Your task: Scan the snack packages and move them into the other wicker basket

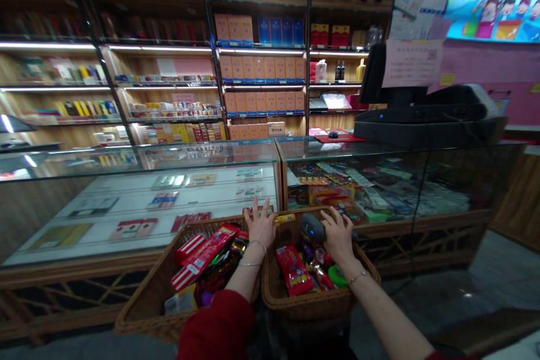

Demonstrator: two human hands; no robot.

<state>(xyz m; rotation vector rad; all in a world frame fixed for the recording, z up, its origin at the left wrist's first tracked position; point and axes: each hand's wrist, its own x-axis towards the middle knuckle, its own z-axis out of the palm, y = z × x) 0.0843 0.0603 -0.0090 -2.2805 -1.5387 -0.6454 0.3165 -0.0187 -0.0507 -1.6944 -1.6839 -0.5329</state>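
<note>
At the lower centre of the frame the right hand (337, 234) is clamped on a dark barcode scanner (313, 228) above the right wicker basket (307, 304), while the left hand (260, 224), fingers spread and empty, rests just left of it.

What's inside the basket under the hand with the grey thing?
The right basket holds a red packet, a green round thing and more bright wrappers. The right hand and scanner hide whatever lies beneath them.
</note>
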